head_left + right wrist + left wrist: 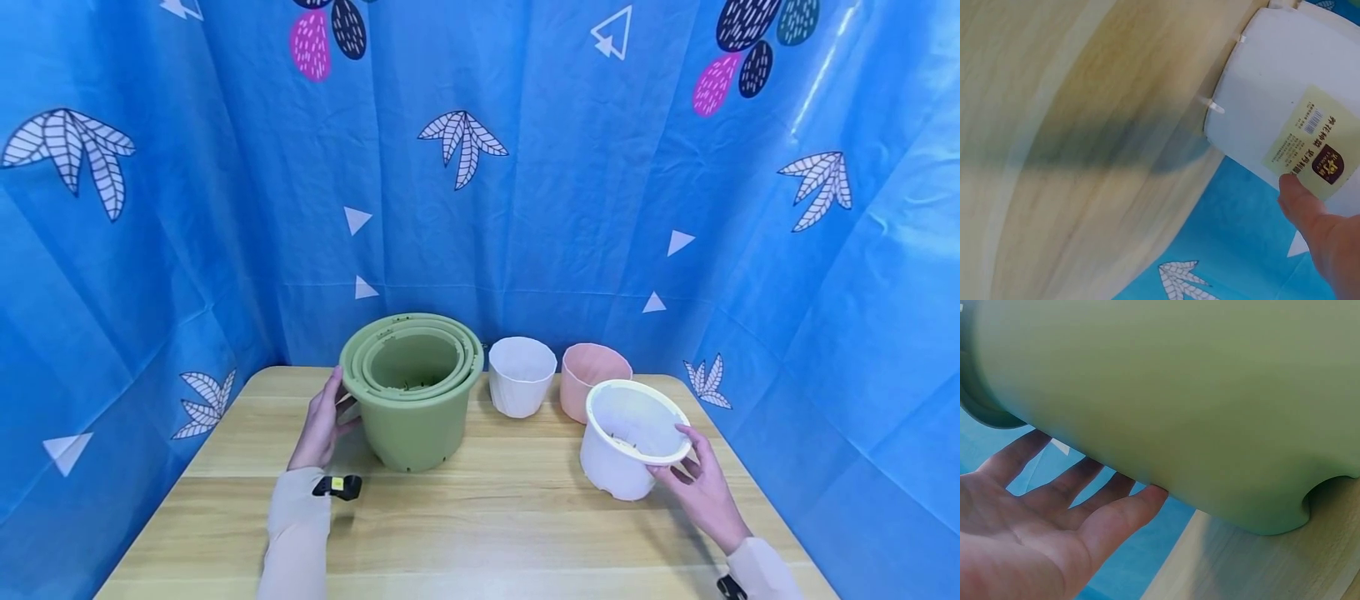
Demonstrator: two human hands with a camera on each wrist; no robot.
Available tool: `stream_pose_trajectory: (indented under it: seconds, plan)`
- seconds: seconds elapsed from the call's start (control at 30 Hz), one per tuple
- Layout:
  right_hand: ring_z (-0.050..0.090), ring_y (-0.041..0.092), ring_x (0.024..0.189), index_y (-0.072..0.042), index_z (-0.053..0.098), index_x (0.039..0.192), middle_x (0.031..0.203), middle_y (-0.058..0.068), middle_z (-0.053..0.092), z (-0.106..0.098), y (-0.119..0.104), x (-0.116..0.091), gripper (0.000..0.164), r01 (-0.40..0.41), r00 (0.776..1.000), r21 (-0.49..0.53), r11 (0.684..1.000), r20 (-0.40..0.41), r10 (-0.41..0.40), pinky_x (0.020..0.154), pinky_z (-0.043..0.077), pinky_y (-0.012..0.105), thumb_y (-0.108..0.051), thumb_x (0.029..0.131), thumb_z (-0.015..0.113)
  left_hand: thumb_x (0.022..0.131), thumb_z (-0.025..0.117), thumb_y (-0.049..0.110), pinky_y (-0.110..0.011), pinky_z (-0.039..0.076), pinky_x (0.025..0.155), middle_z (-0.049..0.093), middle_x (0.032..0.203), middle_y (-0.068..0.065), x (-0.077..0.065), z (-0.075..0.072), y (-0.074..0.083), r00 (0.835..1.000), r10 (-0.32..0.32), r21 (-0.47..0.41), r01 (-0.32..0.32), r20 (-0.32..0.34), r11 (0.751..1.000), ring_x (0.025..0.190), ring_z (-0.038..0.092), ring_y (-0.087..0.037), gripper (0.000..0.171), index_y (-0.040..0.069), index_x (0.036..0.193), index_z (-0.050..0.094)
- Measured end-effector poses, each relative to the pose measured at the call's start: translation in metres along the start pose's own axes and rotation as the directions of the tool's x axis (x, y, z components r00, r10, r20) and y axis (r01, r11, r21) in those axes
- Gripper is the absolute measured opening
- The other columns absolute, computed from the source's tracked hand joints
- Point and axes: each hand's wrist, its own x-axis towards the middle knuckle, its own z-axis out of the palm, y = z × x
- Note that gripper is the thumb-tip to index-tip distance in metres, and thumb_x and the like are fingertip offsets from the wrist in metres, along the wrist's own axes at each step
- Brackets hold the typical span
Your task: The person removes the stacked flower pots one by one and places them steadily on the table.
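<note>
A large green flower pot [420, 429], with smaller green pots [414, 364] nested in it, stands upright at the left. My left hand [318, 423] is at its left side; in the left wrist view the spread fingers [1060, 487] and thumb rest along the green wall. At the right, my right hand [703, 492] grips the rim of a white flower pot [617, 467], which tilts slightly. The right wrist view shows a label [1313, 147] on that pot's side, with the thumb [1300, 203] at the label's edge.
Behind, a small white ribbed pot [520, 387] and a pink pot [577, 392] stand side by side near the table's back edge. The wooden table [480, 533] meets blue patterned curtains [480, 242] at the back and sides.
</note>
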Motion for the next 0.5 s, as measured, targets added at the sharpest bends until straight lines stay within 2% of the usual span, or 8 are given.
stream_pose_trajectory:
  seconds: [0.07, 0.1, 0.13, 0.17, 0.23, 0.37, 0.43, 0.5]
  plan:
    - [0.051, 0.037, 0.141, -0.007, 0.016, 0.162, 0.163, 0.027, 0.025, -0.001, -0.001, 0.000, 0.091, -0.004, 1.000, -0.016, 1.000, 0.012, 0.004, 0.109, 0.052, 0.026, -0.012, 0.094, 0.076, 0.103, 0.035, 0.070, -0.065, 0.030, 0.124, 0.022, 0.173, -0.015, 0.001, 0.000, 0.000, 1.000, -0.001, 0.003, 0.001, 0.002, 1.000, 0.159, 0.023, -0.039, 0.081, 0.020, 0.166, 0.022]
    - [0.041, 0.049, 0.145, -0.008, 0.012, 0.163, 0.165, 0.028, 0.022, -0.002, -0.001, 0.001, 0.095, -0.005, 1.000, -0.028, 1.000, 0.017, 0.006, 0.117, 0.048, 0.037, -0.012, 0.093, 0.077, 0.103, 0.036, 0.070, -0.066, 0.030, 0.124, 0.022, 0.173, -0.014, 0.001, 0.000, 0.000, 1.000, -0.002, 0.002, 0.002, 0.003, 1.000, 0.159, 0.023, -0.039, 0.082, 0.020, 0.166, 0.022]
    - [0.031, 0.056, 0.148, -0.010, 0.009, 0.165, 0.168, 0.028, 0.018, -0.003, -0.001, 0.001, 0.100, -0.005, 1.000, -0.045, 0.999, 0.023, 0.006, 0.122, 0.041, 0.049, -0.014, 0.093, 0.078, 0.103, 0.036, 0.071, -0.066, 0.030, 0.124, 0.022, 0.173, -0.014, 0.001, 0.000, 0.000, 1.000, -0.002, 0.004, 0.002, 0.002, 1.000, 0.159, 0.023, -0.039, 0.082, 0.020, 0.166, 0.022]
    - [0.024, 0.058, 0.151, -0.012, 0.005, 0.166, 0.169, 0.028, 0.014, -0.004, -0.001, 0.001, 0.105, -0.003, 1.000, -0.064, 0.998, 0.026, 0.004, 0.123, 0.032, 0.062, -0.015, 0.092, 0.079, 0.103, 0.036, 0.071, -0.066, 0.030, 0.123, 0.021, 0.173, -0.014, 0.002, 0.000, 0.000, 1.000, -0.002, 0.005, 0.002, 0.002, 1.000, 0.159, 0.023, -0.039, 0.082, 0.021, 0.166, 0.022]
    - [0.012, 0.058, 0.154, -0.016, 0.000, 0.167, 0.172, 0.025, 0.006, -0.006, -0.003, 0.001, 0.112, 0.002, 1.000, -0.087, 0.996, 0.026, 0.001, 0.116, 0.017, 0.082, -0.017, 0.089, 0.081, 0.103, 0.036, 0.071, -0.067, 0.030, 0.123, 0.021, 0.173, -0.013, 0.002, 0.000, 0.000, 1.000, -0.001, 0.005, 0.001, 0.003, 1.000, 0.159, 0.023, -0.039, 0.082, 0.021, 0.166, 0.022]
    - [-0.001, 0.056, 0.157, -0.021, -0.002, 0.167, 0.175, 0.018, -0.008, -0.011, -0.012, 0.000, 0.115, 0.015, 1.000, -0.174, 0.985, -0.007, -0.016, 0.112, 0.009, 0.087, -0.025, 0.089, 0.082, 0.103, 0.036, 0.071, -0.066, 0.031, 0.123, 0.023, 0.173, -0.014, 0.002, -0.001, -0.001, 1.000, 0.002, 0.007, -0.002, -0.004, 1.000, 0.159, 0.025, -0.039, 0.081, 0.020, 0.166, 0.024]
    - [-0.003, 0.056, 0.157, -0.022, 0.000, 0.168, 0.175, 0.014, -0.010, -0.013, -0.019, 0.002, 0.110, 0.018, 0.999, -0.192, 0.981, -0.030, -0.024, 0.112, 0.007, 0.088, -0.028, 0.091, 0.079, 0.103, 0.036, 0.071, -0.066, 0.032, 0.123, 0.024, 0.172, -0.015, 0.002, -0.001, -0.002, 1.000, 0.003, 0.008, -0.003, -0.009, 1.000, 0.159, 0.025, -0.039, 0.081, 0.020, 0.165, 0.025]
    - [0.000, 0.055, 0.157, -0.021, 0.005, 0.167, 0.176, 0.015, -0.005, -0.014, -0.027, 0.006, 0.102, 0.036, 0.997, -0.194, 0.980, -0.056, -0.048, 0.114, 0.008, 0.086, -0.029, 0.094, 0.076, 0.103, 0.036, 0.071, -0.065, 0.032, 0.123, 0.025, 0.172, -0.015, 0.001, -0.001, -0.002, 1.000, 0.002, 0.006, -0.002, -0.014, 1.000, 0.159, 0.025, -0.039, 0.081, 0.020, 0.165, 0.025]
